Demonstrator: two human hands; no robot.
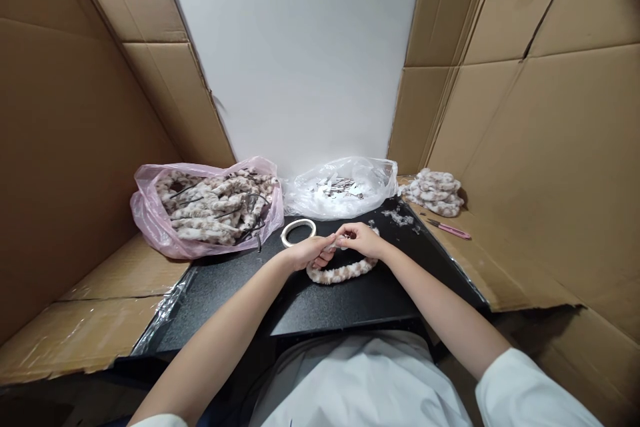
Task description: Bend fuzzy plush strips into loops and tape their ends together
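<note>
A fluffy brown-and-white fur band (345,273) is bent into a loop over the black table, its lower curve hanging toward me. My left hand (313,252) is closed around one end of it. Opposite, my right hand (359,240) pinches at the same spot, where the two ends meet between my fingers. Exactly what the fingertips press is hidden by the fingers. Just beyond my left hand lies a roll of whitish tape (299,231), flat on the table.
A pink plastic bag (150,213) of fur strips with dark cords stands at the left. Behind my hands is a clear bag (310,203) with small metal pieces. At right are stacked fur bands (434,192), pink thread snips (450,229) and fluff scraps (399,217). Cardboard walls (560,147) flank the table.
</note>
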